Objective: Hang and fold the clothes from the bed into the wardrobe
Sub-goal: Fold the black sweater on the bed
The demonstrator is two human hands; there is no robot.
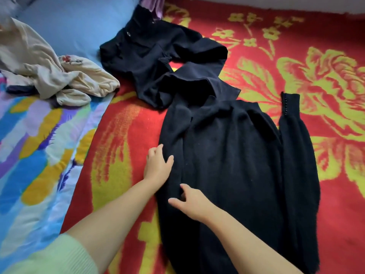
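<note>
A long black knitted garment (pixel 233 165) lies spread flat on the red and yellow flowered blanket (pixel 296 62), with one sleeve (pixel 290 119) stretched out along its right side. My left hand (pixel 158 167) rests on the garment's left edge, fingers relaxed and thumb lying on the fabric. My right hand (pixel 189 202) sits lower on the same side, thumb and fingers curled in and pinching a small fold of the black fabric. A second dark garment (pixel 150 56) lies crumpled just beyond the first one's collar.
A cream garment with a small flower print (pixel 49 72) is heaped at the left on a multicoloured quilt (pixel 35 155). A blue pillow (pixel 75 22) and a bit of purple cloth (pixel 154 4) lie at the head of the bed.
</note>
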